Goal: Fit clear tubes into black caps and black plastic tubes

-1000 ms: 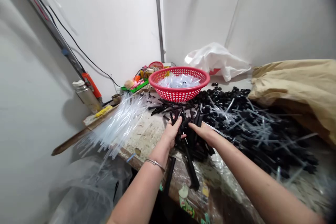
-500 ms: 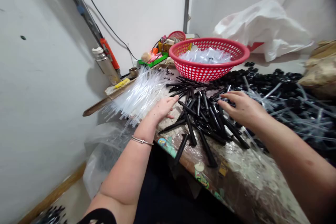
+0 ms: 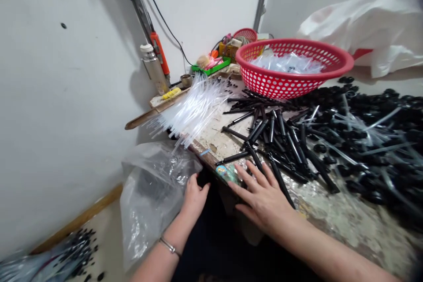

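My left hand (image 3: 195, 194) is below the table's front edge, at the rim of a clear plastic bag (image 3: 148, 198). Its fingers are curled at the bag's edge, with the thumb sticking out; the fingertips are partly hidden. My right hand (image 3: 264, 200) lies with fingers spread over the table edge, beside the nearest black plastic tubes (image 3: 280, 180) of a loose pile. A bundle of thin translucent plastic tubes (image 3: 198, 110) rests on the table's left corner, above the bag.
A red perforated basket (image 3: 294, 83) holding clear plastic pieces stands behind the black tubes. Many small black parts (image 3: 370, 150) cover the right side, mixed with clear tubes. A thermos (image 3: 153, 70) and green tray (image 3: 214, 67) are at the back left. A white bag (image 3: 360, 22) lies behind.
Both hands have come down from the black tube pile to the front table edge. My left hand is now at the plastic bag. The view has shifted left.
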### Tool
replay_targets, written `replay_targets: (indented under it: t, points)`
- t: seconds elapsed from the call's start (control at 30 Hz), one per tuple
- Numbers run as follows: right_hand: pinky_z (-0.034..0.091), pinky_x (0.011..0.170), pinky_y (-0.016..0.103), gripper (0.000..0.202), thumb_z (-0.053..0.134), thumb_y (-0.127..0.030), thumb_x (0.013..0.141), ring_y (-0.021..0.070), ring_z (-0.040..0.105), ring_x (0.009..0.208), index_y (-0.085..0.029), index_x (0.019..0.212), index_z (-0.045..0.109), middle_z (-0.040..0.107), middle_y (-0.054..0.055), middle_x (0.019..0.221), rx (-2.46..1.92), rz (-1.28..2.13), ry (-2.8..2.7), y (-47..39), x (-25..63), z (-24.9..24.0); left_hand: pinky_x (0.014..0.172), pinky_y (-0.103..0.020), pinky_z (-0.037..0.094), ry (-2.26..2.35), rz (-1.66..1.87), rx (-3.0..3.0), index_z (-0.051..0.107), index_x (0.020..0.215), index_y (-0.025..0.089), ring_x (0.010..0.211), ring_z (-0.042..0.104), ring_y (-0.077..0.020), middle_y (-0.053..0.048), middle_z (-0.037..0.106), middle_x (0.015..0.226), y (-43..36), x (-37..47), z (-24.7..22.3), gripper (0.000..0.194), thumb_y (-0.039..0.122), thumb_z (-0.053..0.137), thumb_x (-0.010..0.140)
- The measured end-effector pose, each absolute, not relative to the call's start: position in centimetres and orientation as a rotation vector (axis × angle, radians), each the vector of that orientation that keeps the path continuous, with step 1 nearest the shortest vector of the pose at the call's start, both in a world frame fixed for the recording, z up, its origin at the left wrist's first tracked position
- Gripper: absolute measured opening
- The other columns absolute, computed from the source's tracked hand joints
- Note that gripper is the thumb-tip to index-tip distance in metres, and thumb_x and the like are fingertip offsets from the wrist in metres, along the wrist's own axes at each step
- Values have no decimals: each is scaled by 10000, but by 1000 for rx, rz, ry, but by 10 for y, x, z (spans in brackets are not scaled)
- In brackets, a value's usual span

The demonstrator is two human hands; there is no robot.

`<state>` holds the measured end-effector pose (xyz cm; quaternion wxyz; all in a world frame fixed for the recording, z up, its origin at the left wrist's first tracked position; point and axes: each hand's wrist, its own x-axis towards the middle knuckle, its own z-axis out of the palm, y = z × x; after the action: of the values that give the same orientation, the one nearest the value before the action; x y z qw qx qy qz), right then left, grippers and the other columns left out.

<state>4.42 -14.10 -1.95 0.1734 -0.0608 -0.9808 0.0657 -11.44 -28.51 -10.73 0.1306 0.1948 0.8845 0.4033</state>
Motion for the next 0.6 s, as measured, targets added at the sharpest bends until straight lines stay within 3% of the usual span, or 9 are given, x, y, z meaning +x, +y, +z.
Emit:
replay_targets:
  t: [0.17, 0.37, 0.6]
  points:
    - [150, 1047, 581, 417, 534, -493, 815, 323, 348, 1278, -295, 1178, 589, 496, 53, 1334, -470, 4, -2842, -106, 39, -32, 860, -369, 441, 2530, 1108, 563, 549, 1037, 157, 979, 607, -244, -130, 660, 1027, -266, -135, -118, 282, 238, 586, 770]
    - [167, 1033, 593, 376, 432, -367, 887, 319, 302, 1303, -256, 1222, 562, 465, 72, 1357, -604, -104, -2825, -101, 42, -38, 811, -353, 472, 2455, 1161, 560, 588, 952, 138, 879, 631, -194, -81, 673, 935, -254, -158, -135, 183, 241, 599, 801]
    - [164, 1042, 578, 395, 402, -358, 893, 317, 260, 1327, -243, 1244, 542, 423, 82, 1388, -628, -73, -2813, -104, 43, -44, 694, -330, 517, 2373, 1282, 441, 589, 916, 113, 719, 632, -146, -41, 658, 819, -249, -164, -143, 204, 300, 530, 860]
